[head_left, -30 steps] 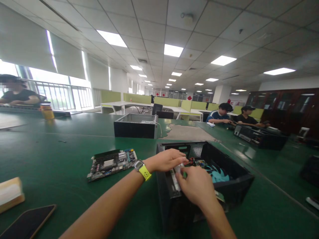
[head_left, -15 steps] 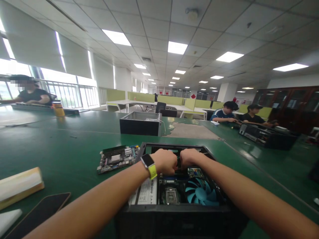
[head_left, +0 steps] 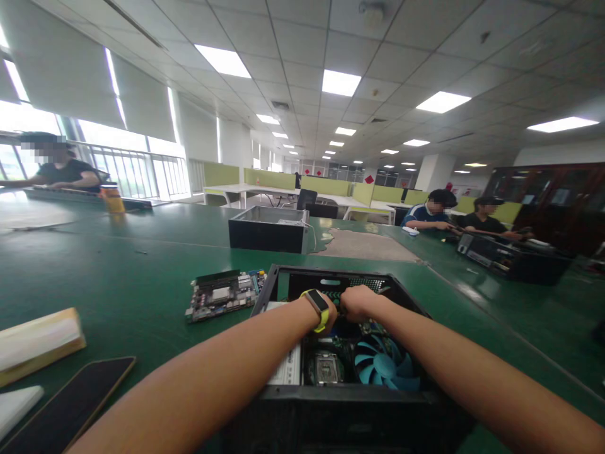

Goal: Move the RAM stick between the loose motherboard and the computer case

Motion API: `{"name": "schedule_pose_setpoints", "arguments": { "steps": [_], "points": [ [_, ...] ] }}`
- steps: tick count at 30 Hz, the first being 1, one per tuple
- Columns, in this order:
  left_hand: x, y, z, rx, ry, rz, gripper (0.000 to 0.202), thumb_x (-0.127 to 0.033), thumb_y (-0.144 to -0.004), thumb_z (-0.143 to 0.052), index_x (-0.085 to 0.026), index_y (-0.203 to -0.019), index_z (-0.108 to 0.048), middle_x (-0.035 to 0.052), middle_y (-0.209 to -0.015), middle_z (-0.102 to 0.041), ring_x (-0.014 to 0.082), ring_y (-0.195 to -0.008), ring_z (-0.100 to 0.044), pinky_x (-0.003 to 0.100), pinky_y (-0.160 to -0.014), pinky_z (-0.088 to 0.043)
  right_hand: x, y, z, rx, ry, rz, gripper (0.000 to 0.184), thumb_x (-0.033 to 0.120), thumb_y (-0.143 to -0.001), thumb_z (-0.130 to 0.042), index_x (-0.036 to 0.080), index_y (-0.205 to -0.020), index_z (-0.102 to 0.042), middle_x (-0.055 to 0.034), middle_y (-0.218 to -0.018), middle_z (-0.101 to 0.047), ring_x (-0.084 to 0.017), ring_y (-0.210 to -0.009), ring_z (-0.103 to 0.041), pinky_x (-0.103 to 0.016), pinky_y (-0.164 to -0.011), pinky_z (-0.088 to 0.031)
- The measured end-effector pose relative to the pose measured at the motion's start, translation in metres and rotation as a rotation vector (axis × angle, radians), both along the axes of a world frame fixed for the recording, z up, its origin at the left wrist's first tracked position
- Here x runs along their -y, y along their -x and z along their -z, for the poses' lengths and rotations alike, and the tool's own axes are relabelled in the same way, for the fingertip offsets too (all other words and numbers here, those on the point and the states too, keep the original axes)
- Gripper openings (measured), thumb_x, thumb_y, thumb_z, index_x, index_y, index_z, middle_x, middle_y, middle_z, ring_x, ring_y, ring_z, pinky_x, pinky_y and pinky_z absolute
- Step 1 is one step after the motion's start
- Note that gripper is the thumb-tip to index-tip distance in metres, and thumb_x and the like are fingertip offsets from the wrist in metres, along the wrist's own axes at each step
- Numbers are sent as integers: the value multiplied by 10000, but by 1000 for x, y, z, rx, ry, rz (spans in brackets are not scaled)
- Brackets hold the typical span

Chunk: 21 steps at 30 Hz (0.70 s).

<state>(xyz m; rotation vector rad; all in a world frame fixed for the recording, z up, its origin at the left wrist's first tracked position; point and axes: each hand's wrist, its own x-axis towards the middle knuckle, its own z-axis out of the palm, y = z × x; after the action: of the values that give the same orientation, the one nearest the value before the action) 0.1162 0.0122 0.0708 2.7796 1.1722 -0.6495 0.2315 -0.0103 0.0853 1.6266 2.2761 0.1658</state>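
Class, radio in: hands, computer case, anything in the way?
Left hand, right hand close together at far end of computer case, grip unclear. Top open, blue fan exposed. Left forearm hides part of interior.

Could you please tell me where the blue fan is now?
In the head view, the blue fan sits inside the case, right of the socket and below the right hand.

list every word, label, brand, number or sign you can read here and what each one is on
No text is readable.
White panel inside the open computer case: dark print, too small and blurred.
Loose circuit board: any markings too small.
Red diamond signs in the background: too small to read.
Watch: dark screen, nothing readable.
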Motion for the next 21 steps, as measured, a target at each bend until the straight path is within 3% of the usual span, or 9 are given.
{"name": "schedule_pose_setpoints", "arguments": {
  "steps": [8,10,12,15,17,19,21],
  "points": [
    [-1,-1,-1,-111,36,-42,225,-334,-437,-773,-183,-394,-613,47,-392,-554,238,-565,-602,344,-626,-493,3,-2,1,31,66,49,281,230,-608,-632,167,-865,-725,-137,-924,-693,-260,-865,-643,-299,-710,-485],
    [3,-1,-9,-126,70,-41,221,-306,-436,-775,-176,-383,-605,49,-371,-536,250,-555,-599,354,-608,-485,5,0,3,35,63,57,280,229,-610,-636,175,-871,-725,-134,-946,-690,-255,-883,-639,-296,-720,-481],
    [10,4,-28,-69,130,-11,173,-287,-462,-763,-167,-435,-642,52,-407,-569,246,-569,-600,347,-608,-480,6,1,6,35,55,61,275,242,-617,-642,188,-874,-724,-124,-956,-689,-248,-890,-638,-291,-720,-479],
    [14,28,-69,190,195,105,210,-306,-623,-670,-193,-789,-732,32,-706,-705,189,-715,-622,278,-699,-475,5,1,2,15,30,71,308,315,-621,-672,191,-900,-716,-123,-949,-687,-259,-863,-642,-302,-693,-480],
    [9,60,-92,556,221,185,353,-354,-766,-538,-220,-1072,-653,14,-948,-703,144,-835,-617,241,-781,-458,7,3,-13,-28,-25,93,333,395,-691,-625,177,-928,-705,-135,-943,-682,-267,-842,-642,-320,-675,-477],
    [-5,102,-98,997,98,127,438,-426,-843,-410,-183,-1164,-582,41,-1029,-679,146,-907,-607,261,-834,-451,19,12,-37,-140,-132,88,360,438,-819,-471,171,-912,-695,-132,-926,-680,-251,-825,-639,-324,-670,-466],
    [-26,149,-82,1150,-183,-99,471,-470,-839,-386,-152,-1110,-601,74,-1067,-663,173,-974,-591,292,-895,-428,44,32,-64,-312,-258,-4,449,405,-909,-298,179,-849,-681,-102,-883,-680,-208,-798,-629,-304,-670,-452]
  ]
}}
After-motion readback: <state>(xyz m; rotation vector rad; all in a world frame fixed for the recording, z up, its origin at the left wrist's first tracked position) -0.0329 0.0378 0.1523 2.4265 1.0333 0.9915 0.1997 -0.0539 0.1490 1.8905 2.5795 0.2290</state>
